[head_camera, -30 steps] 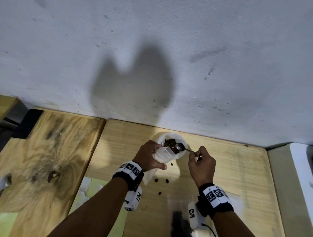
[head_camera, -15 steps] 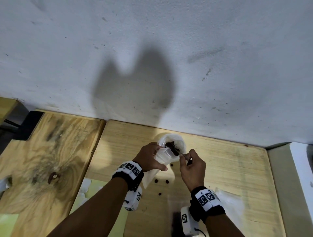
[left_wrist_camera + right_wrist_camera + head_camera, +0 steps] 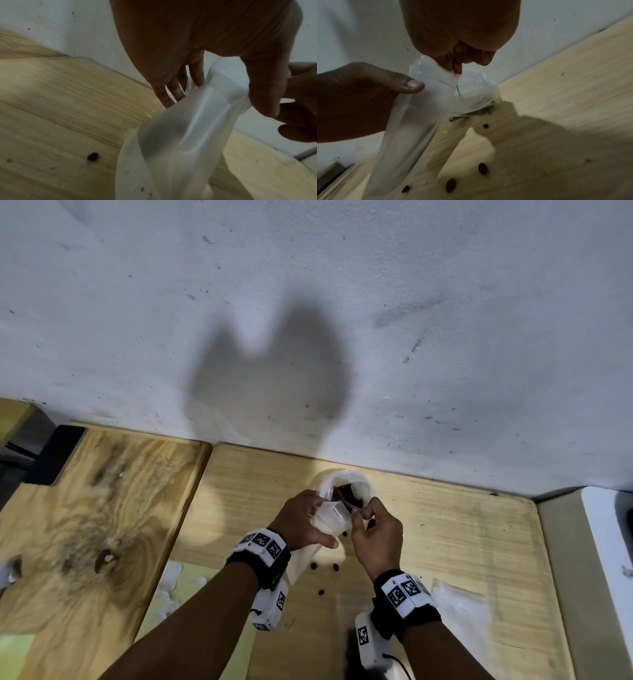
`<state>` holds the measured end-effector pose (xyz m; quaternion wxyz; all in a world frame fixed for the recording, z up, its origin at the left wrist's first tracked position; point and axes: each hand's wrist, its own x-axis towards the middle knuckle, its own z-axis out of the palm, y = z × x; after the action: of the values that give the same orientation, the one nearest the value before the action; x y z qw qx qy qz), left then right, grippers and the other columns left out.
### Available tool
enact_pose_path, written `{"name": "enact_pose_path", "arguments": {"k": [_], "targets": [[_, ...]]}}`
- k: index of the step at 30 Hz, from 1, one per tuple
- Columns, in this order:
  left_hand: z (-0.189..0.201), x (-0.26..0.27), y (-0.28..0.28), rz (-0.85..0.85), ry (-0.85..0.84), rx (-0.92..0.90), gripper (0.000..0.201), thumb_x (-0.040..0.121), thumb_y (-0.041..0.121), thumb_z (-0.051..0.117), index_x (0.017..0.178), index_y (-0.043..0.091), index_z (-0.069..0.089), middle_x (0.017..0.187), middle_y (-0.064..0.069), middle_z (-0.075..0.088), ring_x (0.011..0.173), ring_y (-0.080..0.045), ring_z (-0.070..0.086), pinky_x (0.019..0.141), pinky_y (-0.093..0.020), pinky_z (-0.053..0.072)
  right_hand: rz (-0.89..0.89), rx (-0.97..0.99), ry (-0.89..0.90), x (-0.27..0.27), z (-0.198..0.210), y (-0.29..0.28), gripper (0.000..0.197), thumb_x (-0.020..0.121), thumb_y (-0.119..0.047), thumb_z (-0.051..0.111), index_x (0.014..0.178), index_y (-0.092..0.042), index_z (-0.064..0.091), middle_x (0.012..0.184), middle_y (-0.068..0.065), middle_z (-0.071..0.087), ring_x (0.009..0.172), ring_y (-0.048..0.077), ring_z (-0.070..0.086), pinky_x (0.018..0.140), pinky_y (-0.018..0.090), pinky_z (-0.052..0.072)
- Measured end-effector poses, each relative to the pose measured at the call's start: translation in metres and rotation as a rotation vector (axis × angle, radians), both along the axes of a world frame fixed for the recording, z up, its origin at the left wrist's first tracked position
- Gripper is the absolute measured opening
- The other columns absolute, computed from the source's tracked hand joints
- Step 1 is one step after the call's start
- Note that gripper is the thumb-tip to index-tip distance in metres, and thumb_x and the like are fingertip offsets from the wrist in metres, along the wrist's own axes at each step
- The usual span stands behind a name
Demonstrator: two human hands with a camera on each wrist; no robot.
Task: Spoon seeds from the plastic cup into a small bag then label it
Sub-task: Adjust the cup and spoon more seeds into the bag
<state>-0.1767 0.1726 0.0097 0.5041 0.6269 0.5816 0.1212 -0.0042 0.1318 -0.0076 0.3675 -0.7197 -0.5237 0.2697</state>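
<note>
So the left hand (image 3: 301, 523) has the small bag (image 3: 330, 517) up off the worktop (image 3: 445, 529), thumb on the near side and fingers (image 3: 173, 92) curled round the far side, gripping the clear plastic near its mouth. The rest of the bag hangs down toward the wood, kinda blurry in both wrist views.

The right hand (image 3: 376, 537) is just right of it, fingers pressed together and pinching the thin handle of the spoon (image 3: 456, 82), which points down into the plastic cup (image 3: 356, 491). The bowl of the spoon is hidden, can't tell if it's loaded.

The cup sits on the worktop at the far edge by the wall, dark seeds (image 3: 346, 496) inside. A few loose seeds (image 3: 323, 567) lie on the wood just near of the hands. Another clear bag (image 3: 459, 607) lies flat near the right wrist.
</note>
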Motion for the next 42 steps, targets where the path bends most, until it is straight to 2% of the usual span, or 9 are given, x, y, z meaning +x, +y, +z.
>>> {"name": "enact_pose_path", "arguments": {"k": [10,15,18,22,27,31,34,38,42], "targets": [[-0.008,-0.006,-0.005,0.073,-0.015,0.038,0.104,0.029,0.056,0.082,0.123,0.015,0.062,0.123,0.009,0.050,0.106,-0.014,0.057,0.091,-0.035,0.052,-0.173,0.039,0.044,0.027,0.015,-0.003,0.030,0.083,-0.011,0.068,0.068,-0.015,0.042,0.043,-0.004,0.038,0.037,0.017,0.034,0.046,0.029,0.036],[-0.013,0.001,-0.010,0.059,-0.006,0.075,0.105,0.031,0.059,0.079,0.126,0.017,0.061,0.131,0.007,0.047,0.115,-0.014,0.053,0.096,-0.037,0.049,-0.211,-0.015,-0.016,0.022,0.016,-0.001,0.030,0.082,-0.012,0.067,0.069,-0.013,0.041,0.051,0.001,0.050,0.044,0.021,0.042,0.049,0.032,0.040],[-0.013,0.002,-0.011,0.056,0.000,0.076,0.102,0.032,0.054,0.082,0.125,0.017,0.062,0.132,0.006,0.047,0.115,-0.016,0.054,0.097,-0.038,0.049,-0.316,-0.058,0.088,0.020,0.010,0.003,0.030,0.080,-0.006,0.068,0.066,-0.008,0.041,0.056,0.009,0.052,0.051,0.022,0.042,0.052,0.031,0.037],[-0.016,0.001,-0.011,0.063,-0.017,0.029,0.102,0.031,0.055,0.083,0.124,0.018,0.062,0.127,0.008,0.050,0.111,-0.015,0.056,0.095,-0.038,0.050,-0.489,-0.134,0.268,0.020,0.001,0.004,0.032,0.080,-0.005,0.068,0.063,-0.010,0.042,0.057,0.005,0.048,0.053,0.022,0.041,0.059,0.031,0.039],[-0.013,0.002,-0.007,0.062,-0.031,-0.021,0.095,0.035,0.052,0.085,0.121,0.020,0.061,0.117,0.010,0.057,0.105,-0.013,0.059,0.091,-0.036,0.052,-0.678,-0.301,0.576,0.013,-0.021,0.000,0.038,0.073,-0.003,0.071,0.062,-0.016,0.037,0.063,0.006,0.037,0.060,0.022,0.033,0.056,0.034,0.032],[-0.014,0.000,-0.003,0.087,-0.039,-0.107,0.093,0.033,0.051,0.089,0.118,0.023,0.061,0.113,0.010,0.062,0.101,-0.009,0.062,0.089,-0.038,0.055,-0.673,-0.359,0.666,0.006,-0.029,0.000,0.044,0.069,-0.008,0.075,0.058,-0.019,0.033,0.067,0.007,0.031,0.065,0.024,0.028,0.058,0.036,0.030],[-0.012,-0.004,0.000,0.109,-0.037,-0.135,0.099,0.032,0.051,0.088,0.121,0.021,0.057,0.116,0.006,0.061,0.102,-0.011,0.061,0.085,-0.033,0.054,-0.646,-0.348,0.709,0.009,-0.030,0.003,0.047,0.069,-0.008,0.077,0.060,-0.020,0.032,0.068,0.007,0.028,0.067,0.024,0.026,0.060,0.037,0.029],[-0.013,-0.006,0.002,0.149,-0.028,-0.109,0.099,0.042,0.039,0.095,0.129,0.019,0.053,0.125,0.006,0.054,0.108,-0.014,0.057,0.088,-0.032,0.052,-0.591,-0.313,0.711,0.022,-0.026,0.006,0.050,0.070,-0.005,0.076,0.055,-0.023,0.033,0.067,0.005,0.030,0.064,0.020,0.026,0.062,0.036,0.028],[-0.010,-0.004,0.000,0.175,-0.026,-0.080,0.094,0.048,0.031,0.096,0.130,0.018,0.051,0.126,0.005,0.051,0.110,-0.015,0.055,0.090,-0.032,0.051,-0.532,-0.285,0.755,0.039,-0.016,0.005,0.049,0.075,0.001,0.075,0.058,-0.022,0.035,0.059,0.004,0.030,0.052,0.016,0.023,0.049,0.029,0.022]]}}
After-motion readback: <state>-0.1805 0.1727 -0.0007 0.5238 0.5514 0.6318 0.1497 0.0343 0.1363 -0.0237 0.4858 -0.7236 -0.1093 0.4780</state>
